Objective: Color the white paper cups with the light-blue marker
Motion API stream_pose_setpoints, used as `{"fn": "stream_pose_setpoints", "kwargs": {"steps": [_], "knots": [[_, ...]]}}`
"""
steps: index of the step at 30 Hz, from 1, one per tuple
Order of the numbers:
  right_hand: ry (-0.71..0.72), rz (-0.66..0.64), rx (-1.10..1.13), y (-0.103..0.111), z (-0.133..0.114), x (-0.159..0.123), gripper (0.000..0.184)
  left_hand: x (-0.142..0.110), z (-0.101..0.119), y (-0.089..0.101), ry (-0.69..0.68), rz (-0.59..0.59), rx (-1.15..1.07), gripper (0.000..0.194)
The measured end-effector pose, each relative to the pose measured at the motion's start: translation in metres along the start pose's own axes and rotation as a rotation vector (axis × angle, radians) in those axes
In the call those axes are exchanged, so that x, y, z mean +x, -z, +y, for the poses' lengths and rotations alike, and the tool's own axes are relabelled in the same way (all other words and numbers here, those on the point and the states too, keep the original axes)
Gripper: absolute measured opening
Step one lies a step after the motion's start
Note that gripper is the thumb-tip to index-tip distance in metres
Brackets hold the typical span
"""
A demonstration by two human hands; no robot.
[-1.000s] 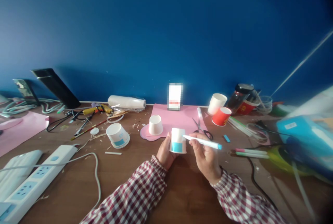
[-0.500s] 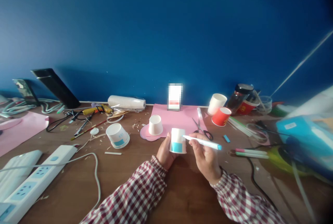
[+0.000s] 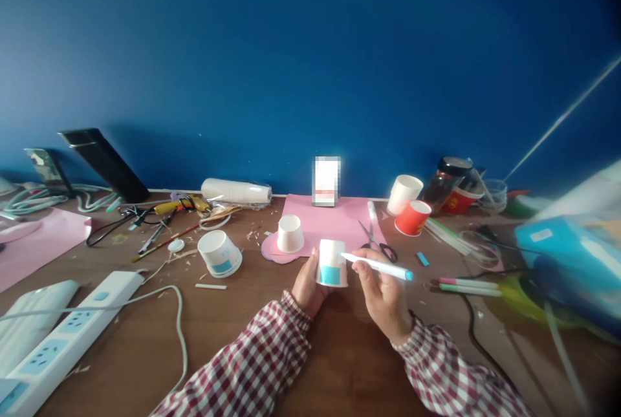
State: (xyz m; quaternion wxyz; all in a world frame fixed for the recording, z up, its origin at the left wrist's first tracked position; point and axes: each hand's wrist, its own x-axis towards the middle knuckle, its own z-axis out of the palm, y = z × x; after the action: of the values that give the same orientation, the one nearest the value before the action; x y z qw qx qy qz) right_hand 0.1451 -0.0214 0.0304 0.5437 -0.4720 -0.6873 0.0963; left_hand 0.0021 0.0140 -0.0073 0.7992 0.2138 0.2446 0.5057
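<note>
My left hand (image 3: 306, 288) is wrapped round an upside-down white paper cup (image 3: 332, 263) with a blue patch on its side, held just above the wooden table (image 3: 223, 333). In a writing grip, my right hand (image 3: 383, 291) holds a white marker with a blue end (image 3: 378, 266), its tip touching the cup's right side. Both sleeves are red-and-white check.
Another upturned white cup (image 3: 290, 234) rests on a pink sheet (image 3: 339, 220); a tipped cup (image 3: 220, 253) lies to the left. Scissors (image 3: 376, 240), a red cup (image 3: 412, 217), jars, pens (image 3: 468, 286), power strips (image 3: 53, 339) with cables and a blue bag (image 3: 572, 262) crowd the table.
</note>
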Motion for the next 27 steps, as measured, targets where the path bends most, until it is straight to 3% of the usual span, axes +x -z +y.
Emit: {"fn": "stream_pose_setpoints", "kwargs": {"steps": [27], "knots": [[-0.001,-0.008,-0.002,-0.0004,-0.0013,-0.0008,0.016,-0.0007,0.0013,-0.0019,0.002,0.013,0.005,0.051]]}}
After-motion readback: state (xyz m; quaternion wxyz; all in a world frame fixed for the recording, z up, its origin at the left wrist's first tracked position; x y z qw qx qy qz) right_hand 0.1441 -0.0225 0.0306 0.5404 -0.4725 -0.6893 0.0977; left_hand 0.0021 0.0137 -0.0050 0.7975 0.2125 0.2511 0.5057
